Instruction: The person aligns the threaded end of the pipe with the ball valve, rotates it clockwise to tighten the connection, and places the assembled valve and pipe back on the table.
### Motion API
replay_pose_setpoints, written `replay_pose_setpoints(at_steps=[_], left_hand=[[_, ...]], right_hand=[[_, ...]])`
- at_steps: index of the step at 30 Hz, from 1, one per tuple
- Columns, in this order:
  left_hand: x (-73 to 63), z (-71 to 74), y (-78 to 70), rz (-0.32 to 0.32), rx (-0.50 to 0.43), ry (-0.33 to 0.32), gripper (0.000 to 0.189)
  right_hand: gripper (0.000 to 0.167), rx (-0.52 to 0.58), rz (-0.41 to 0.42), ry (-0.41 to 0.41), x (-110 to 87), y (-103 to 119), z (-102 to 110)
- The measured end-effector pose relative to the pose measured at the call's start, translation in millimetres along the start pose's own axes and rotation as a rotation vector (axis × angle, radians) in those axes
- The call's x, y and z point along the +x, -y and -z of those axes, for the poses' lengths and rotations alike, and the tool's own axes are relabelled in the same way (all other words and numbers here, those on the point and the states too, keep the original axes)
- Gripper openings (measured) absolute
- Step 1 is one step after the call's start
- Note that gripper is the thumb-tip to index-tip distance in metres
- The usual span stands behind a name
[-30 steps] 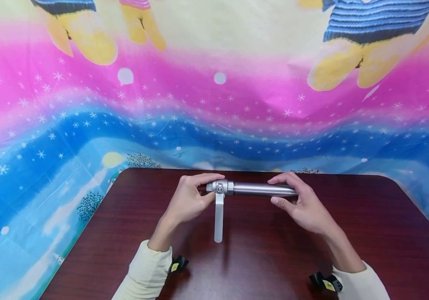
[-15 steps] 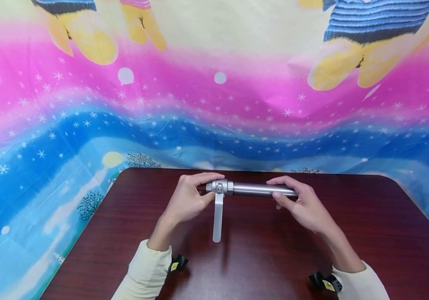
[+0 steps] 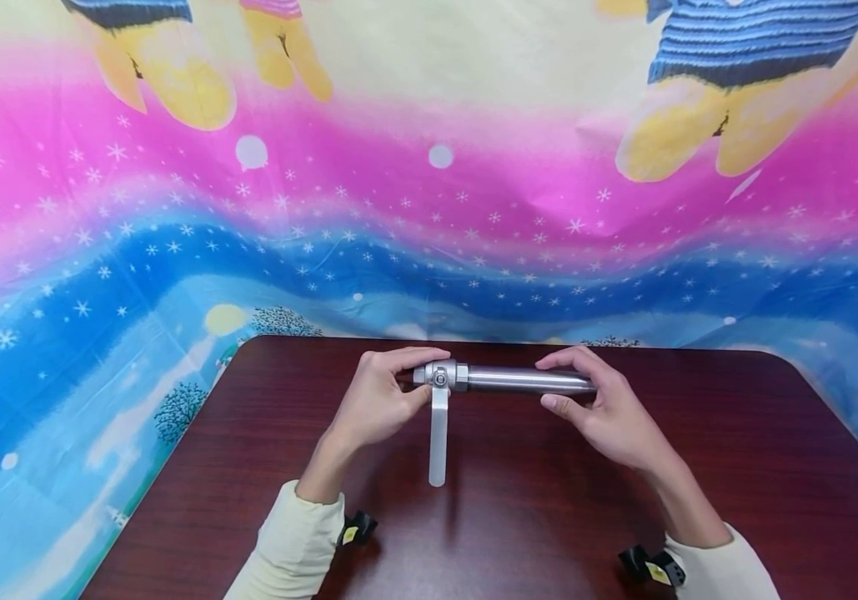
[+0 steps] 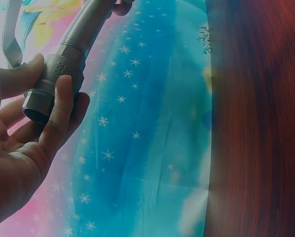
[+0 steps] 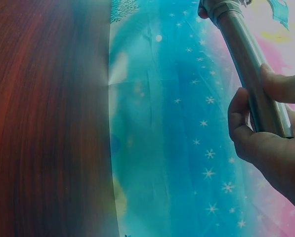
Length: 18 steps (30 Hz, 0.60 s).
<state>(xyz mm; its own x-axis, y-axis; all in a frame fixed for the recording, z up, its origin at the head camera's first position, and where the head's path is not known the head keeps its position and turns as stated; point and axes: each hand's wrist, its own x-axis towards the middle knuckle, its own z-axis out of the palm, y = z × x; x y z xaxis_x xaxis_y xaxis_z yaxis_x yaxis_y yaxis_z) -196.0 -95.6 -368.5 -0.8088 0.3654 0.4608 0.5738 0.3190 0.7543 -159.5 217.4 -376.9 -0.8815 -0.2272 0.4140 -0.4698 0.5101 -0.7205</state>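
Observation:
A metal ball valve (image 3: 440, 375) with a long flat lever (image 3: 438, 437) is joined to a steel pipe (image 3: 519, 380), held level above the table. My left hand (image 3: 379, 400) grips the valve body between thumb and fingers at its left end. In the left wrist view the open round end of the valve (image 4: 37, 106) shows between the fingers. My right hand (image 3: 616, 417) is curled about the pipe's right end. The right wrist view has its thumb (image 5: 280, 86) on one side of the pipe and its fingers (image 5: 241, 113) on the other. The lever points toward me.
The dark red-brown wooden table (image 3: 519, 533) lies beneath both hands. Behind it hangs a printed cloth (image 3: 429, 225) with snowflakes, reaching the table's back edge. Black wrist devices (image 3: 357, 528) sit at the cream sleeves (image 3: 289, 533).
My right thumb rose along the pipe half a second ago and is lower again now, and the lever swung slightly left and back. My left hand keeps its grip on the valve.

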Motion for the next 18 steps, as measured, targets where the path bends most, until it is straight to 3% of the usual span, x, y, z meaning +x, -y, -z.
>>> replay_pose_setpoints(at_steps=[8, 18], left_hand=[[-0.4, 1.1, -0.2, -0.003, 0.001, -0.003, 0.045], [-0.2, 1.1, -1.2, -0.013, 0.006, -0.001, 0.046]], right_hand=[[0.032, 0.051, -0.089, 0.018, 0.4, 1.0, -1.7], [0.028, 0.074, -0.100, 0.033, 0.2, 0.4, -1.6]])
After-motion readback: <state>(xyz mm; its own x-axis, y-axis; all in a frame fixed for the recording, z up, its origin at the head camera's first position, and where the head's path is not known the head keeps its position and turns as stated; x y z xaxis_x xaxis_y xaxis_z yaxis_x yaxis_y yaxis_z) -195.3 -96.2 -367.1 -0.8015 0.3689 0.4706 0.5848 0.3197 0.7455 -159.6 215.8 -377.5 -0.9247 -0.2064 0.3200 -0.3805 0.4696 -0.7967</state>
